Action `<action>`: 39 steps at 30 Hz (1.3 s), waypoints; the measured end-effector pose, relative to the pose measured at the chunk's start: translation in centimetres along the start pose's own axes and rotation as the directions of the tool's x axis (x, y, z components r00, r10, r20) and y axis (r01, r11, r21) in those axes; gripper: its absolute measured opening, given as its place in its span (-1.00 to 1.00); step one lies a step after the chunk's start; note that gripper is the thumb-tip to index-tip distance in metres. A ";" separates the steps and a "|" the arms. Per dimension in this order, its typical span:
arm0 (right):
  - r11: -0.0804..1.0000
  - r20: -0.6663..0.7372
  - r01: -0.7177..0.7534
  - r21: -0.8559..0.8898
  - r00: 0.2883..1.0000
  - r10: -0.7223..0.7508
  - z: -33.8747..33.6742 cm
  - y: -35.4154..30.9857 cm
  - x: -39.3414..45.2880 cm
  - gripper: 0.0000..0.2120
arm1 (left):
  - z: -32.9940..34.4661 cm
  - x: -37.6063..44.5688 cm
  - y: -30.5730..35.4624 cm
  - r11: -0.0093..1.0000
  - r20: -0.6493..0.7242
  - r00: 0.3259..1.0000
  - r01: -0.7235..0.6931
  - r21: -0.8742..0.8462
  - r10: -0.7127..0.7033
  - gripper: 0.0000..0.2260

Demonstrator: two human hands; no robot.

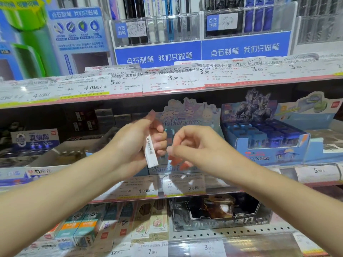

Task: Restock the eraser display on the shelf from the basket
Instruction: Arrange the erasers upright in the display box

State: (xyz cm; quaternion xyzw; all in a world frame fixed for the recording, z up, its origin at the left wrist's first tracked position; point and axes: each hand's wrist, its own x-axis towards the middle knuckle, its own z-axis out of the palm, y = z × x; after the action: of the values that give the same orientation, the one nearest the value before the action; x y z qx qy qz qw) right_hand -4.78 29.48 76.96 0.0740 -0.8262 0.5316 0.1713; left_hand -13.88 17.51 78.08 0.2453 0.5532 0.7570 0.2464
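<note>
My left hand [141, 141] grips a small white eraser pack [151, 152] with a barcode on its side, held upright in front of the middle shelf. My right hand [189, 143] hovers just to its right, fingers curled, fingertips close to the pack; whether it pinches anything I cannot tell. Behind both hands stands a pastel cartoon-character display box [187, 112] on the middle shelf, its contents mostly hidden by my hands. The basket is out of view.
A blue display box of sharpeners [267, 140] stands to the right. A dark-blue eraser box [35, 140] sits at left. Price labels [141, 190] line the shelf edges. Pen displays [157, 34] fill the top shelf; pencil boxes [111, 225] and a dark box [219, 212] fill the lower one.
</note>
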 end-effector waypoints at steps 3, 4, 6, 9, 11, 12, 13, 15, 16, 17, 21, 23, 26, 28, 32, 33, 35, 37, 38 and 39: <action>0.997 -0.012 -0.040 0.061 0.999 0.041 1.2 0.6 0.0 -0.70 | 0.4 0.1 -0.5 0.993 -0.048 0.999 -0.019 -0.116 0.013 -0.57; 0.999 -0.036 -0.020 0.041 0.999 0.022 1.4 0.7 0.0 -0.65 | 0.6 0.2 -0.6 0.985 -0.070 0.998 -0.021 -0.171 0.010 -0.55; 1.000 -0.066 0.014 -0.009 0.998 -0.014 1.8 0.9 0.2 -0.62 | 1.0 0.4 -0.8 0.967 -0.110 0.994 -0.022 -0.256 -0.007 -0.49; 0.999 -0.085 0.030 -0.017 0.996 -0.031 1.6 1.0 0.3 -0.71 | 1.5 0.4 -0.9 0.989 -0.148 0.989 -0.047 -0.142 0.026 -0.53; 0.999 -0.062 0.014 0.044 0.998 -0.012 1.1 0.9 0.4 -0.80 | 1.4 0.2 -0.8 0.997 -0.119 0.990 -0.077 -0.009 0.075 -0.62; 0.995 -0.046 0.001 0.103 0.999 0.004 0.8 0.9 0.3 -0.85 | 1.2 0.0 -0.7 0.994 -0.075 0.992 -0.102 0.038 0.104 -0.67; 0.987 -0.033 -0.013 0.161 0.999 0.019 0.4 0.9 0.3 -0.89 | 0.8 -0.1 -0.6 0.987 -0.016 0.990 -0.137 0.085 0.138 -0.72; 0.971 -0.020 -0.036 0.238 0.999 0.042 -0.5 0.9 0.2 -0.91 | 0.2 -0.4 -0.4 0.954 0.090 0.973 -0.229 0.193 0.215 -0.83; 0.964 -0.010 -0.046 0.263 0.999 0.050 -0.9 0.9 0.1 -0.91 | -0.1 -0.4 -0.3 0.929 0.116 0.961 -0.274 0.250 0.252 -0.88; 0.959 0.001 -0.055 0.279 0.998 0.057 -1.2 0.9 0.1 -0.91 | -0.4 -0.4 -0.3 0.899 0.127 0.949 -0.313 0.306 0.288 -0.92; 0.976 -0.026 -0.058 0.210 0.998 0.065 -1.8 1.2 0.3 -0.93 | -0.5 -0.8 0.4 0.774 0.189 0.916 -0.401 0.490 0.354 -0.92; 0.995 -0.058 -0.013 0.094 0.998 0.018 -2.1 1.4 0.6 -0.88 | -0.1 -0.8 0.9 0.724 0.236 0.917 -0.398 0.564 0.321 -0.94; 0.997 -0.011 0.072 0.008 0.997 -0.072 -2.6 1.1 1.1 -0.67 | 0.3 -0.3 1.3 0.709 0.231 0.936 -0.352 0.611 0.266 -0.91; 0.986 0.052 0.145 -0.085 0.989 -0.141 -3.1 0.8 1.3 -0.56 | 0.2 0.3 1.3 0.684 0.212 0.939 -0.343 0.643 0.272 -0.79; 0.881 -0.019 0.218 -0.421 0.969 -0.248 -4.6 1.2 2.6 -0.58 | -1.2 0.9 1.0 0.272 0.324 0.866 -0.439 0.856 0.381 -0.70; 0.870 -0.057 0.205 -0.449 0.965 -0.256 -4.9 1.4 2.9 -0.60 | -1.4 0.7 0.9 0.123 0.394 0.842 -0.465 0.877 0.369 -0.66; 0.851 -0.113 0.172 -0.496 0.959 -0.259 -5.3 1.8 3.5 -0.64 | -1.9 0.8 0.6 -0.111 0.508 0.824 -0.497 0.861 0.252 -0.51; 0.829 -0.119 0.128 -0.545 0.967 -0.227 -5.5 2.4 4.1 -0.66 | -2.4 0.9 0.2 -0.184 0.493 0.862 -0.470 0.864 0.115 -0.39; 0.814 -0.111 0.109 -0.571 0.972 -0.208 -5.4 2.5 4.3 -0.67 | -2.5 0.9 0.0 -0.176 0.465 0.882 -0.448 0.876 0.069 -0.36; 0.803 -0.107 0.090 -0.589 0.976 -0.188 -5.4 2.7 4.6 -0.68 | -2.6 1.0 -0.1 -0.163 0.443 0.896 -0.432 0.887 0.037 -0.34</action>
State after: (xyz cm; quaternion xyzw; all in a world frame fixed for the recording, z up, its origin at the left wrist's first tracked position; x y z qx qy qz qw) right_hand -8.77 35.73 78.34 0.0358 -0.9247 0.2442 0.2900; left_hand -16.29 16.30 77.35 0.5408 0.8320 0.0830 -0.0918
